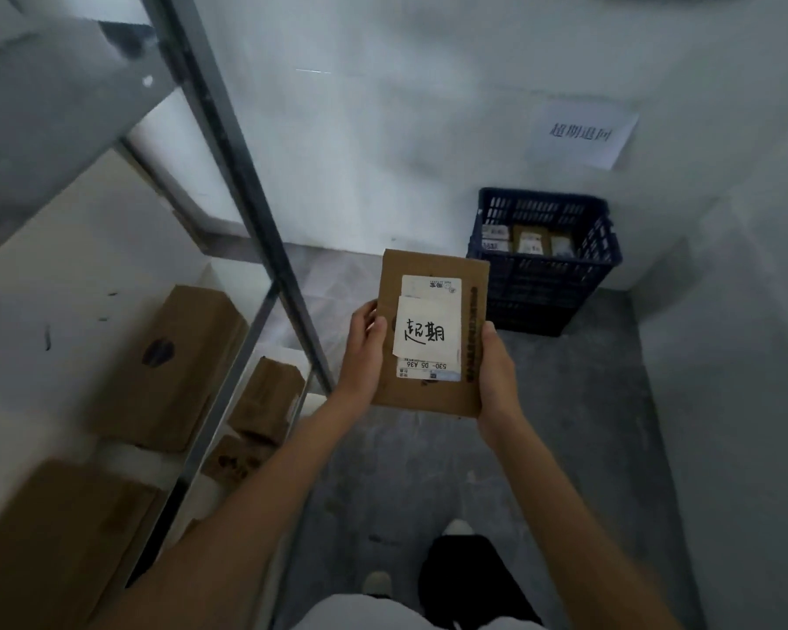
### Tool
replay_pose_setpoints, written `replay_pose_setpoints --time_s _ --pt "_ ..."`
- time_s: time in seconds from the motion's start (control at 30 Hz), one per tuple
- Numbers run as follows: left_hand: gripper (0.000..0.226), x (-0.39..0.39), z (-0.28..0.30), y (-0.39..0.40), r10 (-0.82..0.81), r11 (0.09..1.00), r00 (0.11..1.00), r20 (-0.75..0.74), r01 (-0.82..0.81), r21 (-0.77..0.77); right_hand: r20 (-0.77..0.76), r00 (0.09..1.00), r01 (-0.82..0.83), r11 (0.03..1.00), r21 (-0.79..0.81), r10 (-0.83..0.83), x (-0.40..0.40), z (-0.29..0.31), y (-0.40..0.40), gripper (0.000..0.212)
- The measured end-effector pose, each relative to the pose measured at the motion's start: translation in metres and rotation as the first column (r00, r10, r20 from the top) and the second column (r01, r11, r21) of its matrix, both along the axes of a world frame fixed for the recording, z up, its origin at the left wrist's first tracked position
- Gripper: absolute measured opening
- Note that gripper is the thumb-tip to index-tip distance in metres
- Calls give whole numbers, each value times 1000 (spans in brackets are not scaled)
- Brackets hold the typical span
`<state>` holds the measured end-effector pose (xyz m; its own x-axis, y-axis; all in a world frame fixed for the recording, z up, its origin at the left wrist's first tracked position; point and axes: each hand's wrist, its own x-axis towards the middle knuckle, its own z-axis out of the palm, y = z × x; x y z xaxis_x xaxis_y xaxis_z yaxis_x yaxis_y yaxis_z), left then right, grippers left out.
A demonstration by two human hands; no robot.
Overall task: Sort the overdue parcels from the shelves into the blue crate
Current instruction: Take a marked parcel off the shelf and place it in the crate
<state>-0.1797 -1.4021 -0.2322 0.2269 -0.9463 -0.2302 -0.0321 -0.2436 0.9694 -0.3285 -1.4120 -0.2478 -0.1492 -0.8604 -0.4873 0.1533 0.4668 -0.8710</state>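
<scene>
Both hands — left hand (366, 352), right hand (497, 370) — are gripping a parcel (431, 338). Beyond them, the blue crate (544, 284) is holding some already — boxes (178, 366) are waiting left.

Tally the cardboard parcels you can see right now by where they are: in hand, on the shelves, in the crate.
In hand: 1, the flat parcel held by left hand and right hand
On the shelves: 4 brown boxes
In the blue crate: 3 visible, maybe more hidden
Total: 8
</scene>
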Motion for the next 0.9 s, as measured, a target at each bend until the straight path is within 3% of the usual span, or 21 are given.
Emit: replay_pose_setpoints --time_s 0.17,0.27,0.43,0.73,0.9 --pt "35 -50 -14 -86 -82 996 997 2 82 18 26 998 48 999 17 -49 -50 -16 -75 71" --pt "41 -77 -24 -135 -99 994 995 -8 99 41 2 1000 31 999 11 -31 -80 -32 -125 90" --pt "42 -121 -33 -218 -53 996 998 -44 56 63 -68 997 -30 999 -17 29 -123 -27 -216 55" --pt "40 -169 -66 -375 -65 991 997 -51 71 115 -108 993 40 999 2 -40 -172 -55 -364 43" --pt "33 -198 -79 -459 -153 963 987 -59 162 216 -150 984 100 995 29 -95 -202 -65 -435 30"
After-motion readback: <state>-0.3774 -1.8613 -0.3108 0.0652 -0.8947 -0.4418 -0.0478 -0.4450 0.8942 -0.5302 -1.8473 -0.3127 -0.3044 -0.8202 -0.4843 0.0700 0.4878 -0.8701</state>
